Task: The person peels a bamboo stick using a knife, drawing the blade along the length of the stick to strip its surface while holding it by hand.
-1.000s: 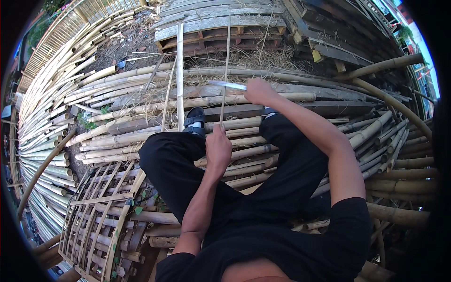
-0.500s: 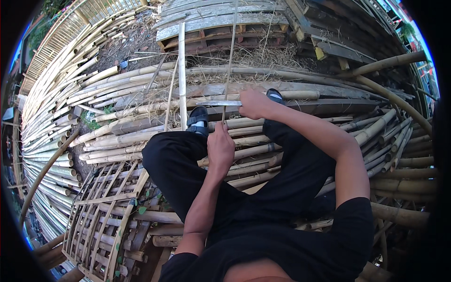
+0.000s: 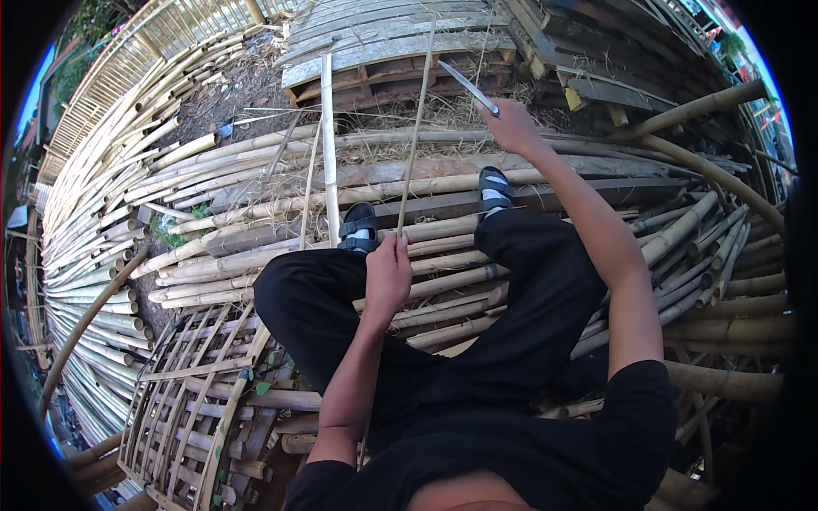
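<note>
My left hand [image 3: 389, 277] is closed round the lower part of a thin bamboo strip [image 3: 417, 128], just above my left knee. The strip rises from the fist, leaning slightly right, toward a wooden pallet. Farther out and to the right, my right hand [image 3: 514, 126] grips a knife [image 3: 467, 85]. Its handle is hidden in the fist, and the blade points up and left, apart from the strip. To the left of the strip, a wider flat bamboo slat [image 3: 329, 153] stands with its lower end by my left sandal [image 3: 358, 226].
Bamboo poles [image 3: 94, 221] are stacked along the left, and more lie under and beyond my feet. The pallet [image 3: 366, 64] lies ahead, with stacked timber [image 3: 630, 51] to its right. A woven bamboo lattice [image 3: 192, 400] sits at lower left. A curved pole [image 3: 724, 183] crosses at right.
My right hand has swung outward and right with the knife, whose blade crossed the strip before and is now clear of it. My left hand has shifted slightly down and left.
</note>
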{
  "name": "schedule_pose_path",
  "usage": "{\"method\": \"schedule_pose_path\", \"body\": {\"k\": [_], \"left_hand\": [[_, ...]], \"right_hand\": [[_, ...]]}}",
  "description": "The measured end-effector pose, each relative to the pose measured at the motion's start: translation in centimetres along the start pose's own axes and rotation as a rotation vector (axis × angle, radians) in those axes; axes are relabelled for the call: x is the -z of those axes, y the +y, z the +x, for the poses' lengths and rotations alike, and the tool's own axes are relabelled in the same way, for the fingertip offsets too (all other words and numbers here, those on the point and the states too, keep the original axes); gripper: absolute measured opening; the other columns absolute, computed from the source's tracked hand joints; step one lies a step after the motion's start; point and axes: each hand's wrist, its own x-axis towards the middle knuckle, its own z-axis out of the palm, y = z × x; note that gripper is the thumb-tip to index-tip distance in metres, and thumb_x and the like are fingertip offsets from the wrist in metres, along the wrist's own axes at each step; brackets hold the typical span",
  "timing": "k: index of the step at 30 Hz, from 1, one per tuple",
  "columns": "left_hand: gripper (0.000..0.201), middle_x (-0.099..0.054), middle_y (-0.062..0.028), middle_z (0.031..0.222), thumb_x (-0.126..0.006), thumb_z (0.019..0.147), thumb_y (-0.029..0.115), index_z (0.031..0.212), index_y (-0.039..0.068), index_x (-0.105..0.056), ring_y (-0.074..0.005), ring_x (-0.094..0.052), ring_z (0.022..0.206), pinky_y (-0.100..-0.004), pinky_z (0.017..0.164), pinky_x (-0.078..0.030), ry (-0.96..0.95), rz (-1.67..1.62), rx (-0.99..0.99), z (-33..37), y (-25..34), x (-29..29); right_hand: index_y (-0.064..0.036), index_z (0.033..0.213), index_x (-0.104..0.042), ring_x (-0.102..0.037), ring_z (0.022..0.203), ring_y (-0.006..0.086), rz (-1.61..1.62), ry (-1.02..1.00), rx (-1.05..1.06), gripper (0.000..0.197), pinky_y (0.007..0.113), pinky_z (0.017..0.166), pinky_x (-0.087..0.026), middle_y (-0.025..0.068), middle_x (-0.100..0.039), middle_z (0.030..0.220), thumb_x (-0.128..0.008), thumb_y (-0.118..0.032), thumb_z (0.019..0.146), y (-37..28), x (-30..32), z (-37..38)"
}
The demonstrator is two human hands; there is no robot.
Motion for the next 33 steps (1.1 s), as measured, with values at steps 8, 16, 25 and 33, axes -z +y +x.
{"method": "schedule_pose_path", "body": {"k": [8, 16, 25, 33], "left_hand": [[0.021, -0.056, -0.0176, 0.063, -0.047, 0.097, 0.014, 0.097, -0.002, -0.061, -0.0278, -0.056, 0.056, -0.0373, 0.055, -0.042, -0.030, 0.209, -0.176, 0.8, 0.9, 3.4], [0.020, -0.057, -0.0229, 0.067, -0.054, 0.093, 0.017, 0.093, -0.003, -0.060, -0.0415, -0.056, 0.064, -0.0445, 0.059, -0.042, -0.162, 0.587, -0.450, 3.0, 5.2, 12.2], [0.023, -0.058, -0.0129, 0.060, -0.063, 0.090, 0.020, 0.088, -0.003, -0.065, -0.0198, -0.055, 0.051, -0.0344, 0.053, -0.041, -0.142, 0.583, -0.339, 0.8, 7.0, 15.1], [0.023, -0.052, 0.0000, 0.057, -0.059, 0.094, 0.018, 0.086, -0.003, -0.066, -0.0032, -0.046, 0.051, -0.0221, 0.047, -0.035, -0.105, 0.270, -0.099, -2.5, 5.8, 15.1]], "right_hand": [[-0.0229, 0.115, -0.066, -0.066, 0.080, 0.0287, -0.072, -0.009, 0.732, 0.033, 0.043, 0.072, -0.053, 0.0071, -0.053, 0.119, -0.063, -0.036, 0.086, -6.7, -0.9, -2.7], [-0.0126, 0.079, -0.066, -0.065, 0.071, 0.0315, -0.043, 0.021, 0.842, 0.003, 0.044, 0.063, -0.052, 0.0088, -0.063, 0.070, -0.065, -0.014, 0.075, -5.8, -2.3, -2.5], [-0.0100, 0.088, -0.066, -0.063, 0.079, 0.0300, 0.156, 0.041, 0.955, 0.014, 0.041, 0.066, -0.050, 0.0067, -0.063, 0.077, -0.069, -0.014, 0.074, -8.3, -0.7, -3.9], [-0.0064, 0.095, -0.065, -0.063, 0.067, 0.0259, 0.301, 0.768, -0.075, 0.030, 0.037, 0.059, -0.050, 0.0140, -0.062, 0.099, -0.058, -0.035, 0.092, -1.6, 0.0, 2.9]]}}
